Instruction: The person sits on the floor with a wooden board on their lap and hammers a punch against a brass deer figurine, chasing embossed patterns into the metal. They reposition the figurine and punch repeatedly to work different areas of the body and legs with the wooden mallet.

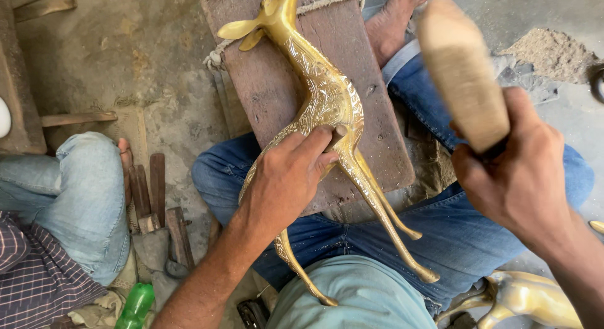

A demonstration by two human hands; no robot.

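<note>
Wooden mallet motion-blurred. Brass deer head cut by top edge, mid-body under left hand. Second brass figure cut off at btm edge.

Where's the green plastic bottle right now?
In the head view, the green bottle lies at the bottom left, on the ground between another person's jeans-clad leg and the left forearm.

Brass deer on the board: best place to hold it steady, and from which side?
Probably the body, from above on the near, belly side, where the left hand already presses it. The brass deer lies on its side on the wooden board, so its broad flank gives a flat seat. The thin legs overhang the board and the slim neck would likely twist.
</note>
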